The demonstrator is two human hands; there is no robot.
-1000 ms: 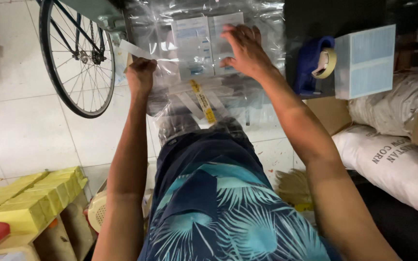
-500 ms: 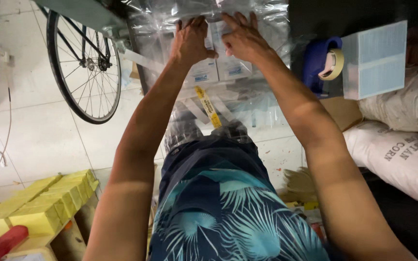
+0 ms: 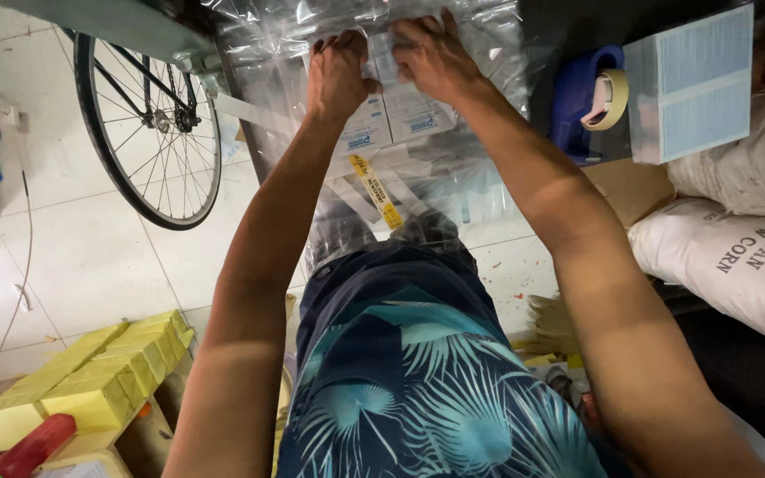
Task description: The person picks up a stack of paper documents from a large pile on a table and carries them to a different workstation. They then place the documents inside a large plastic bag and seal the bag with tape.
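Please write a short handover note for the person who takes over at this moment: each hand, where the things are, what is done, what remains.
Left hand: closed on the upper part of the clear plastic bag.
Right hand: pressed on the same bag, beside the left hand.
Things: small white flat boxes lie inside the bag; a blue tape dispenser stands untouched to the right.
Done: the boxes are in the bag.
Left: no seal or tape shows on the bag's top; whether it is shut cannot be told.
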